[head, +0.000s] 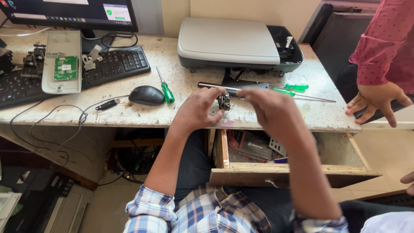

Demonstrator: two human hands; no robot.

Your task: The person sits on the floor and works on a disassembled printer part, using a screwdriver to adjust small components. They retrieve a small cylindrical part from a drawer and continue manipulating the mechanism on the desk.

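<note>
Seated at a worn bench, a person grips a small dark metal assembly in the left hand just above the near edge, while the right hand curls loosely beside it, fingers at work on it. The part looks intricate and grimy; screwdrivers lie within reach should fasteners need turning.

Screwdrivers have green handles. Mouse and keyboard are black. Printer has a light grey lid on a dark grey body. Circuit board is green, on a grey cover. Sleeve cuffs are blue-white plaid. Bystander's shirt is maroon with fine dots. Desk top is off-white and stained. Drawer is bare brown wood.
</note>
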